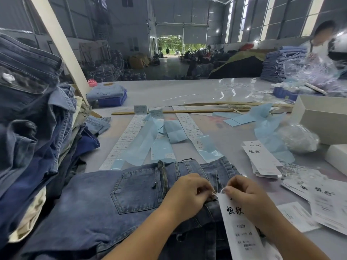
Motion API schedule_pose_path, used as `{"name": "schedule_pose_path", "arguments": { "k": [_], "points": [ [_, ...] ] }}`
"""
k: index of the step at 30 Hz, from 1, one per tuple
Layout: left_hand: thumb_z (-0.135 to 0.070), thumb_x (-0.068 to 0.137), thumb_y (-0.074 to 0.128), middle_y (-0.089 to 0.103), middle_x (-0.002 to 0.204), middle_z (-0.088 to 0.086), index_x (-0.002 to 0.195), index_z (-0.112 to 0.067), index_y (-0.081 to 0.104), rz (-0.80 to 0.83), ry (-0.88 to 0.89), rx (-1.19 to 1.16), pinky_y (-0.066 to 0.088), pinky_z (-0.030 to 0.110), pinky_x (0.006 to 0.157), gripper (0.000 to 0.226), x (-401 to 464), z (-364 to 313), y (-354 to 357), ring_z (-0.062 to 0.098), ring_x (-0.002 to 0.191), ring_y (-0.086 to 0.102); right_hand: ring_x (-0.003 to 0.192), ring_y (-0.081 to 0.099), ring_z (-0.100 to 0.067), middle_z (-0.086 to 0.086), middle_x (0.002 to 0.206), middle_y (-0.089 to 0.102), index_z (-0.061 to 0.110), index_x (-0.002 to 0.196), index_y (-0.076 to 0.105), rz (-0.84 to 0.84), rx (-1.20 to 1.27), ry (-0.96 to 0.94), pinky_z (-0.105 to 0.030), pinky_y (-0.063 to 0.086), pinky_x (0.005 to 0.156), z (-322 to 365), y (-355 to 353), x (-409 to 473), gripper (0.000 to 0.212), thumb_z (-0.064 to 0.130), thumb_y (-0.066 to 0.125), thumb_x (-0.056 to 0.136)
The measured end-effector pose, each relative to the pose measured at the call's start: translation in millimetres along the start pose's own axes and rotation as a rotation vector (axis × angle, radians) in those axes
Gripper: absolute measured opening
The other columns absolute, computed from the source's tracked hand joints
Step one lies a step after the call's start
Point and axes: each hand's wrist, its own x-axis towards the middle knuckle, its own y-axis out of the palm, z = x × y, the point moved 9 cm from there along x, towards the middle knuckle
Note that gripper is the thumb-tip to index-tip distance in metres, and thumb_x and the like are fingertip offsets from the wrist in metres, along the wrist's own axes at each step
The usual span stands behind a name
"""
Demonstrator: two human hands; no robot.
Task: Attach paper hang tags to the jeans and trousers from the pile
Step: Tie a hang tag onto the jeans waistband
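Two hands are working at the bench's near edge: our left hand (189, 190) is pinching the jeans (105, 209) waistband, our right hand (244, 196) pinching the hang tag (238, 224) string; we judge threading comes next.

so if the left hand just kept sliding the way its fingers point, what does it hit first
Probably the right hand: the left hand points rightward across the jeans, with only a small gap at the hang tag top.

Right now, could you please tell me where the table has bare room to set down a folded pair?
Bare grey tabletop lies beyond the long wooden stick, right of the blue plastic crate. Crowded: sticker strips ahead, white paper hang tags right, denim pile left.
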Motion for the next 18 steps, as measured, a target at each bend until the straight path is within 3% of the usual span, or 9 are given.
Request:
{"name": "schedule_pose_path", "arguments": {
  "k": [3,5,7,9,11,13,15,18],
  "points": [
    [-0.018,0.093,0.058,0.059,0.065,-0.010,0.081,-0.023,0.064,-0.052,-0.202,-0.349,0.041,0.022,0.055,0.014,-1,22,-11,0.008,0.056,0.050,0.052,0.049,-0.009,0.001,0.056,0.057,0.008,0.071,0.059,-0.038,-0.059,-0.050,-0.035,0.041,0.057,12,-4,-2,0.017,0.004,0.064,0.087],
    [-0.012,0.094,0.056,0.061,0.070,-0.001,0.079,-0.017,0.061,-0.068,-0.308,-0.505,0.045,0.028,0.061,0.016,-1,34,-14,0.013,0.063,0.053,0.050,0.048,-0.006,-0.002,0.058,0.060,0.011,0.068,0.058,-0.046,-0.209,-0.097,-0.028,0.041,0.052,26,1,-3,0.018,0.004,0.064,0.083],
    [-0.009,0.094,0.056,0.065,0.073,0.001,0.080,-0.014,0.061,-0.080,-0.346,-0.588,0.049,0.025,0.062,0.017,-2,39,-14,0.012,0.066,0.056,0.053,0.049,-0.004,0.002,0.062,0.059,0.018,0.069,0.054,-0.069,-0.368,-0.160,-0.017,0.038,0.049,44,8,-5,0.019,0.003,0.061,0.079],
    [-0.010,0.095,0.058,0.067,0.072,-0.001,0.083,-0.013,0.063,-0.102,-0.354,-0.619,0.049,0.022,0.062,0.013,-4,43,-15,0.010,0.065,0.058,0.068,0.050,-0.001,0.011,0.073,0.057,0.024,0.073,0.053,-0.109,-0.428,-0.273,-0.013,0.036,0.060,68,17,-9,0.026,-0.001,0.056,0.073],
    [-0.009,0.095,0.059,0.068,0.071,0.000,0.086,-0.009,0.065,-0.130,-0.362,-0.661,0.049,0.020,0.062,0.010,-4,47,-16,0.010,0.065,0.059,0.079,0.050,-0.005,0.011,0.079,0.056,0.023,0.074,0.057,-0.073,-0.441,-0.379,-0.019,0.039,0.071,85,34,-12,0.020,0.006,0.048,0.069],
    [-0.007,0.093,0.060,0.067,0.072,0.003,0.084,-0.008,0.065,-0.143,-0.382,-0.738,0.049,0.023,0.063,0.010,-3,51,-16,0.014,0.067,0.058,0.081,0.050,-0.010,0.011,0.078,0.055,0.021,0.073,0.060,-0.021,-0.510,-0.376,-0.031,0.044,0.075,85,50,-11,0.014,0.022,0.045,0.074],
    [-0.006,0.092,0.061,0.066,0.077,0.009,0.082,-0.009,0.066,-0.144,-0.395,-0.808,0.050,0.029,0.067,0.012,-4,54,-15,0.017,0.069,0.058,0.082,0.050,-0.012,0.011,0.080,0.056,0.024,0.079,0.059,-0.010,-0.615,-0.353,-0.035,0.045,0.076,75,61,-8,0.014,0.033,0.049,0.083],
    [-0.005,0.093,0.061,0.066,0.076,0.007,0.080,-0.010,0.066,-0.154,-0.364,-0.813,0.050,0.028,0.070,0.015,-6,55,-14,0.015,0.069,0.058,0.080,0.049,-0.012,0.014,0.079,0.054,0.029,0.084,0.056,-0.094,-0.606,-0.356,-0.034,0.042,0.074,65,62,-10,0.006,0.029,0.062,0.086]
  ]
}}
